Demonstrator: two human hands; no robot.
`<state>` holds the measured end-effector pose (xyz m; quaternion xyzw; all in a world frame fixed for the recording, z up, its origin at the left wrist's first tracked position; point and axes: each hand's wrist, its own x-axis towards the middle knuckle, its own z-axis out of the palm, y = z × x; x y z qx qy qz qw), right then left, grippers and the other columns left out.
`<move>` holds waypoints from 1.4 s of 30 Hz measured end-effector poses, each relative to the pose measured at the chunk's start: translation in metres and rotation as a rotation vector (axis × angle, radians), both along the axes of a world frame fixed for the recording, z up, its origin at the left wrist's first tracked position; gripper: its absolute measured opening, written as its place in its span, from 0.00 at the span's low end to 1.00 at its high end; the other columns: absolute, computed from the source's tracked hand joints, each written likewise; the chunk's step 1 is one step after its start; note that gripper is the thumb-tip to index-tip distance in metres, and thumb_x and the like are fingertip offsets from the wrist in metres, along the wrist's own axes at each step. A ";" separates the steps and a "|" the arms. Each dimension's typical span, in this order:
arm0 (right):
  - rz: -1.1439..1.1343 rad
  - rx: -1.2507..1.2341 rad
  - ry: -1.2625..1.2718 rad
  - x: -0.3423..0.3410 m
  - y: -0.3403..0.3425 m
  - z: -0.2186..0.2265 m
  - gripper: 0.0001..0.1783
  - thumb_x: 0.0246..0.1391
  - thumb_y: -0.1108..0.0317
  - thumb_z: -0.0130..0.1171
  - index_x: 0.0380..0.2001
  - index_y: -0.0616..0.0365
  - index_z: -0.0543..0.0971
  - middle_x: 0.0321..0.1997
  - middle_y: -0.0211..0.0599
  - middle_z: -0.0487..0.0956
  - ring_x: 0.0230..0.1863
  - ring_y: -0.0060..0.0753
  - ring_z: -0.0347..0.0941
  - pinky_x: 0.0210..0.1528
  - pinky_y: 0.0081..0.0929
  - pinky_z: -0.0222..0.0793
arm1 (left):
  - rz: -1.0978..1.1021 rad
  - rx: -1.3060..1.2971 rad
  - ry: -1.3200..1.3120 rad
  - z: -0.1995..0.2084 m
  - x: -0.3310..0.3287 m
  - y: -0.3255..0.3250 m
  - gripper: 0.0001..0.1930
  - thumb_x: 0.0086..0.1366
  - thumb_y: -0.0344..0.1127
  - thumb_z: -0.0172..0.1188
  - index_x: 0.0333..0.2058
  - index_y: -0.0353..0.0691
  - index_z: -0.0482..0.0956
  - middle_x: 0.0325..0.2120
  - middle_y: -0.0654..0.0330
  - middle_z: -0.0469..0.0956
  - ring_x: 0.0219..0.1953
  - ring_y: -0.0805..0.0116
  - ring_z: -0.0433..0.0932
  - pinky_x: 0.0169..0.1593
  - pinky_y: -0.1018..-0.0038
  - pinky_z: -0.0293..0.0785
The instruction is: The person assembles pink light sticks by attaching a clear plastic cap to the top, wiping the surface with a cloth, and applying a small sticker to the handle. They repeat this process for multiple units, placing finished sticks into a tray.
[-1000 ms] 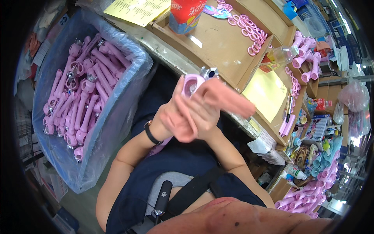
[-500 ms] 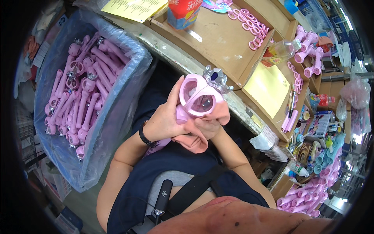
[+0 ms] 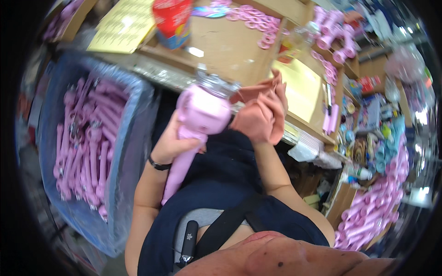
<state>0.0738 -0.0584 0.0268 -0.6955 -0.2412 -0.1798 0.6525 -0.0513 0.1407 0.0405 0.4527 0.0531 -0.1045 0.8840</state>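
My left hand [image 3: 171, 143] is closed around the handle of a pink toy wand [image 3: 204, 110], just below its thick rounded head. A shiny silver crown [image 3: 216, 86] tops that head, and the handle slants down toward my lap. The wand is slightly blurred. To its right, my right hand [image 3: 262, 144] grips a salmon-coloured cloth [image 3: 263, 117], bunched and folded over it so that the fingers are mostly hidden. Cloth and wand head are close together; whether they touch I cannot tell.
On the left stands a blue bin lined with clear plastic [image 3: 131, 152], holding many pink wands [image 3: 94, 142]. Ahead, a cardboard tray [image 3: 221, 39] carries pink rings [image 3: 258, 20] and a red cup [image 3: 172, 23]. Yellow paper [image 3: 299, 87] and a plastic bottle [image 3: 294, 43] are at right, above more wands [image 3: 373, 202].
The wand has turned in my left hand and moved left, its handle now showing. My right hand has drawn the cloth away from the wand's head, up and right. The whole view has shifted.
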 end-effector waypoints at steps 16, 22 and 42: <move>-0.437 -0.503 0.060 -0.007 -0.097 0.019 0.07 0.50 0.75 0.58 0.33 0.64 0.77 0.35 0.42 0.77 0.38 0.39 0.74 0.46 0.31 0.68 | 0.088 -0.238 -0.109 -0.065 -0.009 -0.011 0.36 0.59 0.58 0.57 0.52 0.30 0.64 0.27 0.51 0.76 0.19 0.70 0.74 0.22 0.79 0.72; -0.143 -0.921 -0.322 -0.025 -0.108 -0.007 0.08 0.42 0.77 0.62 0.29 0.59 0.78 0.26 0.38 0.75 0.29 0.42 0.71 0.32 0.33 0.65 | 0.074 -0.288 -0.044 -0.062 -0.019 -0.004 0.34 0.61 0.55 0.56 0.55 0.34 0.60 0.28 0.51 0.74 0.20 0.71 0.74 0.22 0.79 0.72; 0.125 -0.117 0.181 -0.057 -0.065 -0.039 0.12 0.56 0.81 0.46 0.44 0.67 0.67 0.37 0.49 0.76 0.26 0.27 0.73 0.32 0.21 0.72 | 0.052 -0.153 0.164 -0.022 -0.022 -0.034 0.25 0.59 0.30 0.57 0.51 0.37 0.55 0.34 0.50 0.73 0.26 0.65 0.79 0.30 0.70 0.80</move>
